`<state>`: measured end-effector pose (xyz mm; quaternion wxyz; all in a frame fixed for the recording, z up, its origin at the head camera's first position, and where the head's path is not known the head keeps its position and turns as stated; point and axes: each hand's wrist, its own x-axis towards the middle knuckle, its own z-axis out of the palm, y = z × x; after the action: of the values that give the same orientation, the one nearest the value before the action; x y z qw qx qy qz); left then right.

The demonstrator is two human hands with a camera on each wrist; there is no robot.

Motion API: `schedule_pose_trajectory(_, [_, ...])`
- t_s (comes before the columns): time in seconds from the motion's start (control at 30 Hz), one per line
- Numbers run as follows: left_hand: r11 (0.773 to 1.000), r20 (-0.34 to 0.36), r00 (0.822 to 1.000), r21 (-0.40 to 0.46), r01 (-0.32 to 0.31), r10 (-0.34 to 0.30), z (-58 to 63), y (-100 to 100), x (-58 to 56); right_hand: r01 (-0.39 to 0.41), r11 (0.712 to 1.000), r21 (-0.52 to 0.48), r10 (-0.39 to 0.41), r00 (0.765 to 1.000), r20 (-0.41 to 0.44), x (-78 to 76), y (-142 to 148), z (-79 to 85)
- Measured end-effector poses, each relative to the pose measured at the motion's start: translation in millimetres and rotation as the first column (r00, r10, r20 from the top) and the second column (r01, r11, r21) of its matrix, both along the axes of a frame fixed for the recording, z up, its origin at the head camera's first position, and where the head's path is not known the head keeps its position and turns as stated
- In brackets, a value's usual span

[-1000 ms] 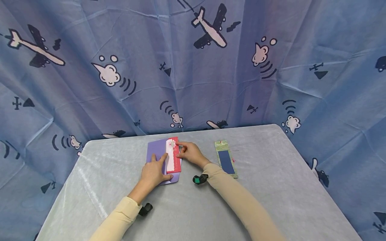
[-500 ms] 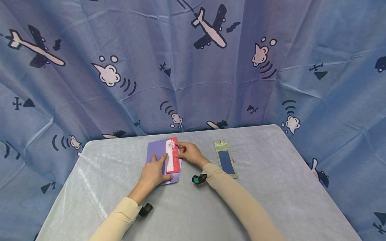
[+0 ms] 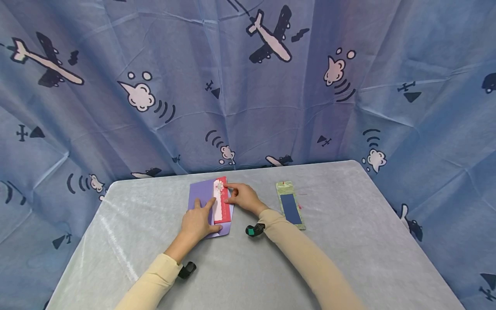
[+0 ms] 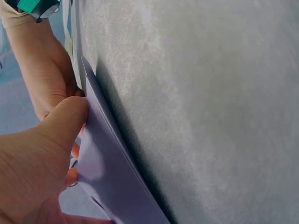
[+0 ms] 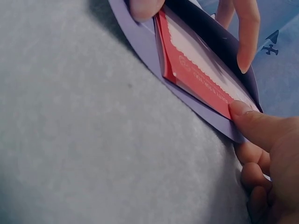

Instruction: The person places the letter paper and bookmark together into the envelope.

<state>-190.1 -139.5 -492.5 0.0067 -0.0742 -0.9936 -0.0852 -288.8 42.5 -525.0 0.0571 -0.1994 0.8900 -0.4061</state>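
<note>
A purple envelope (image 3: 200, 189) lies on the table, its mouth facing right. Partly inside it is a red and white greeting card (image 3: 224, 209) with a white flower at the top. My left hand (image 3: 195, 221) presses on the envelope with spread, straight fingers; in the left wrist view its thumb (image 4: 67, 116) touches the envelope's edge. At the card's right edge, my right hand (image 3: 247, 198) pinches it. The right wrist view shows the right thumb (image 5: 247, 116) on the red border and the other fingers curled below. How deep the card sits is hidden by the front panel.
To the right lies a green decorated card (image 3: 286, 189) with a dark blue panel and a thin pink tassel (image 3: 300, 206). The grey cloth-covered table (image 3: 232, 275) ends at a blue curtain (image 3: 240, 103) printed with airplanes.
The greeting card has shifted slightly left into the envelope, and my right hand has moved left with it. My left hand and the envelope have stayed in place.
</note>
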Motion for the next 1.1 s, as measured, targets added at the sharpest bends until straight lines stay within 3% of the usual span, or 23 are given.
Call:
schedule_pose_trajectory(0.67, [1.000, 0.011, 1.000, 0.002, 0.001, -0.001, 0.6, -0.1, -0.3, 0.035, 0.998, 0.061, -0.035, 0.999, -0.003, 0.0, -3.3, -0.7])
schedule_pose_trajectory(1.1, [1.000, 0.026, 1.000, 0.009, 0.004, -0.005, 1.0, 0.0, 0.1, -0.067, 0.998, -0.020, 0.068, 0.996, 0.059, -1.6, 5.6, -0.1])
